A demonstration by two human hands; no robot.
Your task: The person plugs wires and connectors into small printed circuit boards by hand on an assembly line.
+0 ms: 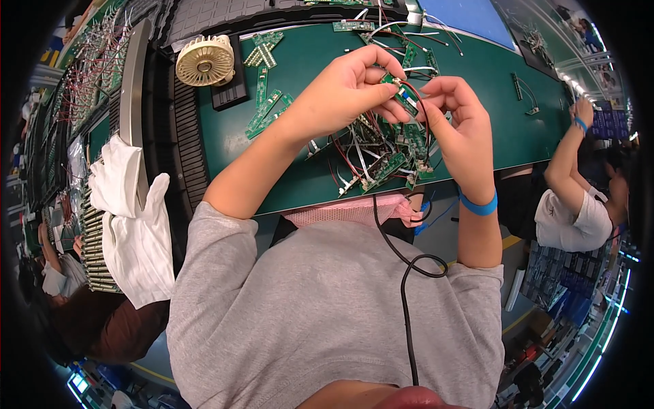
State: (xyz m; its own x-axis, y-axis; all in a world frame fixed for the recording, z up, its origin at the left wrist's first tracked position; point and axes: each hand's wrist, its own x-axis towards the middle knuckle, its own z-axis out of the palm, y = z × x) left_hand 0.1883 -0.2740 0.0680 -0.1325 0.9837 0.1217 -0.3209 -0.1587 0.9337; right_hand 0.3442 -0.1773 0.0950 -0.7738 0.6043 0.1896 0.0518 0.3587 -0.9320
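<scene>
My left hand [354, 88] grips a small green circuit board [407, 100] between thumb and fingers, above the near part of the table. Thin red and black wires [421, 102] curve from the board toward my right hand [463, 126]. The right thumb and forefinger pinch these wires close to the board's right edge; the fingertips partly hide the spot. A blue band [479, 203] circles my right wrist. Below both hands, a tangled pile of wired circuit boards [385, 170] lies at the table's front edge, with white, red and black leads.
Several bare boards [264, 102] lie left on the green table [293, 184]. A cream fan [205, 61] stands on a black box at the back left. White gloves [136, 225] drape over a rack. More wired boards [409, 34] lie behind. A co-worker's arm [572, 150] appears at right.
</scene>
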